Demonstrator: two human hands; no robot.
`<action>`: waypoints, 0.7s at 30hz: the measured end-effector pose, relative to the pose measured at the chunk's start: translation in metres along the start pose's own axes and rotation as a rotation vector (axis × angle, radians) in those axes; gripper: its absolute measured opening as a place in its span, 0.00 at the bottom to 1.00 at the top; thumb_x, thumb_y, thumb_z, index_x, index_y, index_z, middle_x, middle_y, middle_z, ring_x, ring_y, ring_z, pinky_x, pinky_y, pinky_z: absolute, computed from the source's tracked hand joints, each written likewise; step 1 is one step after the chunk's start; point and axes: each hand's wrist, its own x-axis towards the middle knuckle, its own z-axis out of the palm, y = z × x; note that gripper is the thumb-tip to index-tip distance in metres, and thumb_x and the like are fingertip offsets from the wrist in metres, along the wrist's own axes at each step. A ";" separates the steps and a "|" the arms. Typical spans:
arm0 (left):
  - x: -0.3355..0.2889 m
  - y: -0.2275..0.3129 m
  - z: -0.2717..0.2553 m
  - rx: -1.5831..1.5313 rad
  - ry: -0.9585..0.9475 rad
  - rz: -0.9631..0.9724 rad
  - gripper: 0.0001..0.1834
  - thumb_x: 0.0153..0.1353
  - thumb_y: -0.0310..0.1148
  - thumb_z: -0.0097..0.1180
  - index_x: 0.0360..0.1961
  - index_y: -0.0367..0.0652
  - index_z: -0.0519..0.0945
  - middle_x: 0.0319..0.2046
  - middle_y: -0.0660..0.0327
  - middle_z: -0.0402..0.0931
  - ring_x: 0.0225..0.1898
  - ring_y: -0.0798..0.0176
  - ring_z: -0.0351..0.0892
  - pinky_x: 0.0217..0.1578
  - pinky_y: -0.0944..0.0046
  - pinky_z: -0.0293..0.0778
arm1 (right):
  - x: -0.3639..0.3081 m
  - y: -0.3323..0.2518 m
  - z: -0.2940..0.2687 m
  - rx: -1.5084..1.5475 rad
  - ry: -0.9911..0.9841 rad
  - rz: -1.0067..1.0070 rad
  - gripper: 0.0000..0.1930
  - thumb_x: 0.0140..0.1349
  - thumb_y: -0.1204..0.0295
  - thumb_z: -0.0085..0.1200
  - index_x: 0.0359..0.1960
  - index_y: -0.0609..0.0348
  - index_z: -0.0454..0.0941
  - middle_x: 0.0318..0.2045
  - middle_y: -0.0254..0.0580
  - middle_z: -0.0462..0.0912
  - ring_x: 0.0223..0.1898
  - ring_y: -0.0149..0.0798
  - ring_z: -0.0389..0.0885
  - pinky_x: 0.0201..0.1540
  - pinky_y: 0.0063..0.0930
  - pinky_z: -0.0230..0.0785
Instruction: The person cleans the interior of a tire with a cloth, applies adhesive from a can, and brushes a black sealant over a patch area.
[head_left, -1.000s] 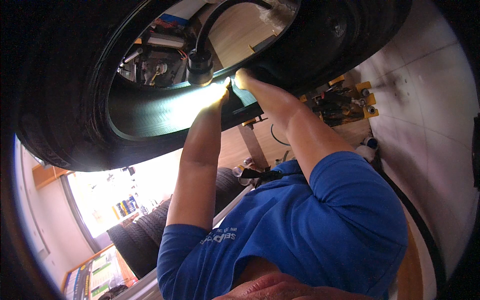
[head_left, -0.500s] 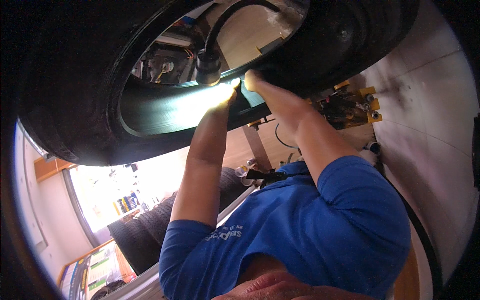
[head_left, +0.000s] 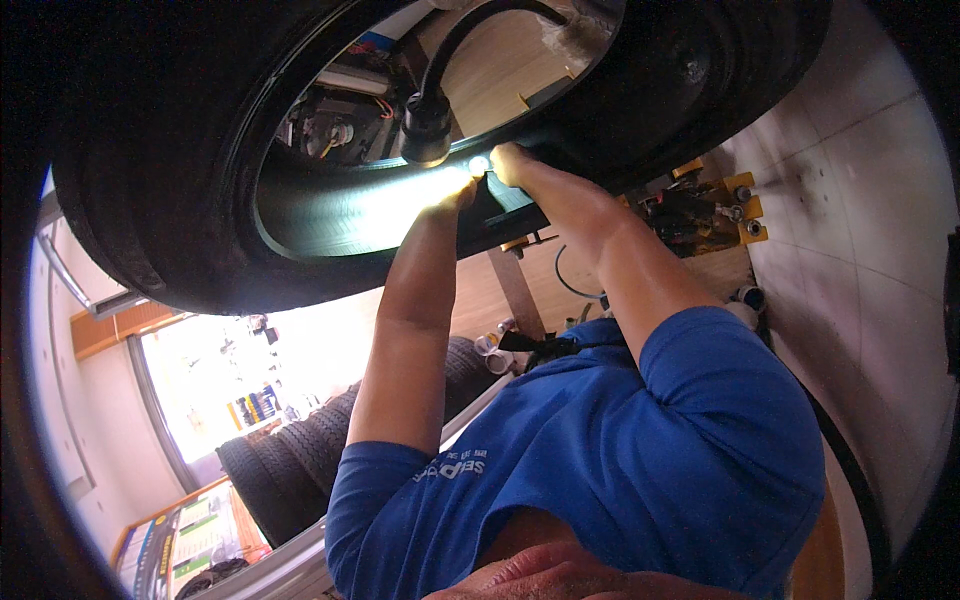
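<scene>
A big black tyre (head_left: 165,200) fills the upper part of the head view, and both my hands reach to its lower inner wall. Under a lamp's glare, my left hand (head_left: 460,190) is at the lit inner surface, its fingers closed and partly washed out. My right hand (head_left: 512,165) is just right of it, fingers curled closed near the rim of the opening. Between the hands is a small bright spot; what either hand holds is too small and overexposed to name. A black lamp (head_left: 427,130) on a flexible neck hangs just above my left hand, shining into the tyre.
Beyond the tyre's opening are machine parts with wires (head_left: 335,135). Right of the tyre stands yellow-ended equipment (head_left: 705,215) by a tiled floor (head_left: 850,210). Lower left, several tyres (head_left: 320,440) stand in a row beside a bright doorway and a printed board (head_left: 200,540).
The tyre and lamp sit slightly differently in view, the tyre's lower edge higher at left. My hands stay close together at the same inner wall, the left a little lower from the bright spot.
</scene>
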 end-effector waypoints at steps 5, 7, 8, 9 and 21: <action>-0.028 0.004 -0.033 0.022 -0.025 -0.007 0.18 0.59 0.32 0.47 0.50 0.40 0.73 0.34 0.51 0.74 0.33 0.50 0.75 0.35 0.55 0.73 | 0.007 0.003 0.001 0.062 -0.008 -0.042 0.10 0.47 0.67 0.60 0.30 0.60 0.82 0.33 0.55 0.82 0.36 0.54 0.81 0.39 0.43 0.74; -0.048 0.017 -0.056 0.049 -0.028 0.055 0.18 0.58 0.31 0.47 0.51 0.40 0.73 0.35 0.50 0.75 0.35 0.49 0.76 0.37 0.54 0.74 | 0.005 0.010 -0.002 0.132 0.059 -0.022 0.13 0.46 0.67 0.62 0.33 0.59 0.82 0.34 0.55 0.82 0.37 0.53 0.81 0.40 0.42 0.73; -0.066 0.026 -0.057 0.045 -0.025 0.100 0.19 0.58 0.31 0.47 0.51 0.40 0.73 0.36 0.49 0.76 0.35 0.48 0.77 0.38 0.54 0.74 | -0.006 0.001 -0.003 0.171 0.075 0.011 0.16 0.44 0.68 0.64 0.35 0.61 0.80 0.36 0.54 0.82 0.40 0.53 0.80 0.42 0.42 0.72; -0.080 0.045 -0.072 0.044 0.011 0.180 0.19 0.58 0.30 0.47 0.51 0.40 0.73 0.36 0.49 0.77 0.36 0.48 0.78 0.38 0.54 0.75 | -0.005 0.008 -0.013 0.229 0.085 0.020 0.15 0.48 0.68 0.63 0.37 0.62 0.79 0.36 0.54 0.81 0.41 0.52 0.80 0.42 0.41 0.71; -0.371 0.076 0.032 -0.805 0.013 -0.144 0.24 0.57 0.28 0.47 0.58 0.43 0.70 0.47 0.42 0.73 0.48 0.41 0.73 0.49 0.52 0.69 | 0.012 -0.012 -0.010 0.353 0.119 -0.015 0.17 0.49 0.58 0.59 0.27 0.62 0.80 0.27 0.58 0.79 0.30 0.56 0.78 0.34 0.46 0.69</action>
